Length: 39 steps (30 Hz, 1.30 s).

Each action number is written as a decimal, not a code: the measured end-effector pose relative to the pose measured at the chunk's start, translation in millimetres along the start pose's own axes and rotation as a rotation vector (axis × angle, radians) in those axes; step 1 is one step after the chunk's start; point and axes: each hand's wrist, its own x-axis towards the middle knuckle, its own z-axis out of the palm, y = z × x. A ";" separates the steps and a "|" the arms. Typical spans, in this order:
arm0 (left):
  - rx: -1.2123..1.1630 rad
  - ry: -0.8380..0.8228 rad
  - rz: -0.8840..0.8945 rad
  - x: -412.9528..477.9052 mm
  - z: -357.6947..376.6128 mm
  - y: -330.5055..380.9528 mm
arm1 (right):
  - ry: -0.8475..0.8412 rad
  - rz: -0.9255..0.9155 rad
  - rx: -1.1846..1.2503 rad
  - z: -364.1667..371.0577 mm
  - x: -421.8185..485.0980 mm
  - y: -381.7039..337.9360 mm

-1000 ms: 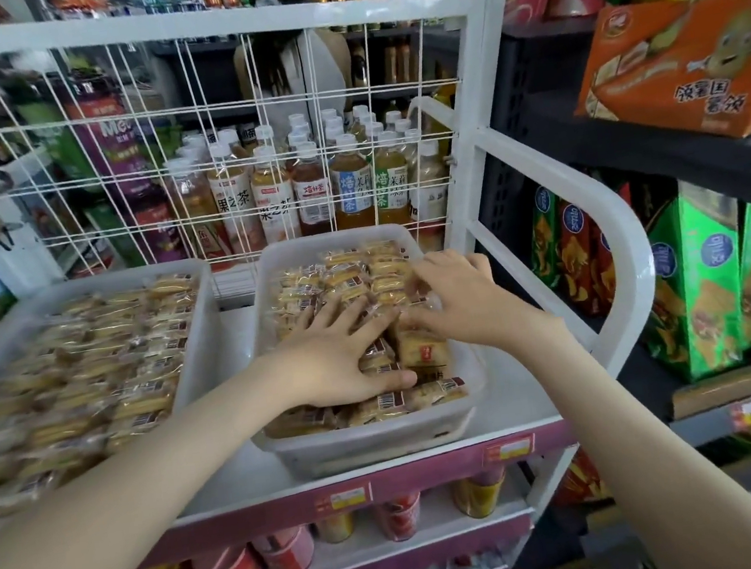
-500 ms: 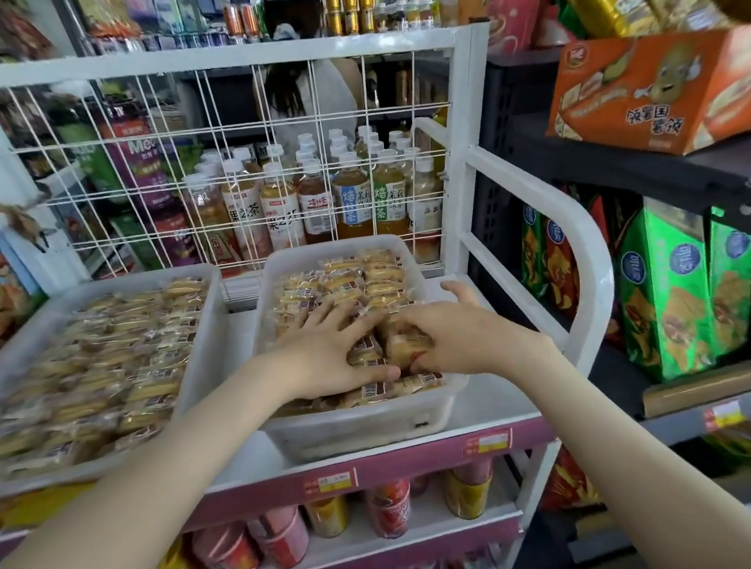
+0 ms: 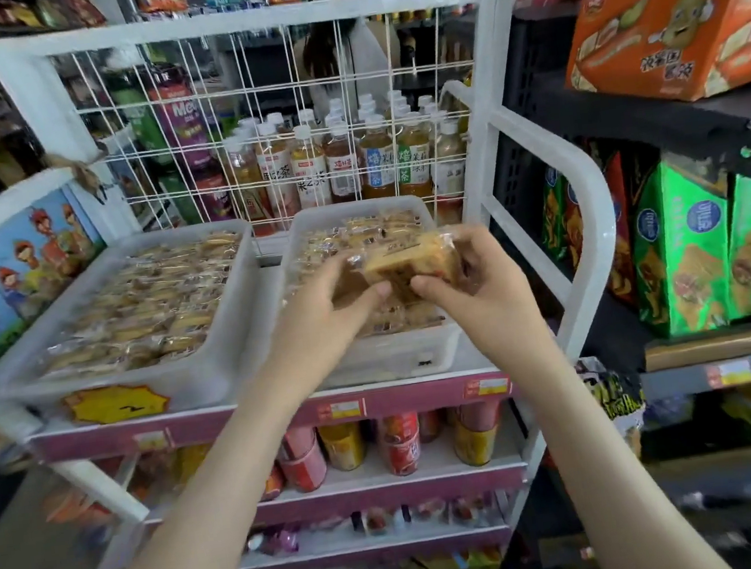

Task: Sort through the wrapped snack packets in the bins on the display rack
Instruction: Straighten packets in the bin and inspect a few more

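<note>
Centre of frame: both hands hold one bundle (image 3: 409, 263) of clear-wrapped brown snack pieces, raised just above the right bin (image 3: 397, 359).

Left hand (image 3: 320, 310): grips the bundle's left end, thumb on the near face, the other digits curled behind the wrap.

Right hand (image 3: 482, 285): grips the right end, fingers (image 3: 470, 244) curled over the top edge, thumb pressed on the near face. The two thumbs nearly meet.

Right bin: translucent white, standing on the top shelf of the white rack (image 3: 584, 192), holding more wrapped packets (image 3: 358, 234).

Left bin (image 3: 238, 258): same kind and larger, left of centre, just beside the right bin and filled with rows of the same packets. A yellow tag (image 3: 116, 403) is fixed to its front wall.

Behind the rack's wire back panel, upper centre: tea bottles (image 3: 340, 165) with white caps, standing close together.

Shelf below the bins: red and yellow cans (image 3: 400, 444) upright in a row.

Right of frame: green boxes (image 3: 682, 256) on a dark shelf, with an orange box (image 3: 674, 39) on the shelf above.
</note>
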 end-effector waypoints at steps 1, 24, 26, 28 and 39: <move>-0.047 0.046 -0.011 -9.3 1.2 0.4 | -0.004 0.027 0.052 3.5 -6.8 0.7; -0.190 0.046 -0.430 -234.9 -53.9 -54.0 | 0.113 0.220 -0.250 99.4 -225.1 -3.3; -0.209 0.032 -0.430 -242.5 -51.2 -53.7 | 0.112 0.217 -0.260 95.3 -233.9 -2.7; -0.225 0.025 -0.440 -246.7 -49.3 -49.5 | 0.105 0.210 -0.294 92.1 -238.5 -2.2; -0.107 0.085 -0.397 -242.5 -54.0 -30.8 | 0.116 0.232 -0.049 87.5 -230.6 -17.6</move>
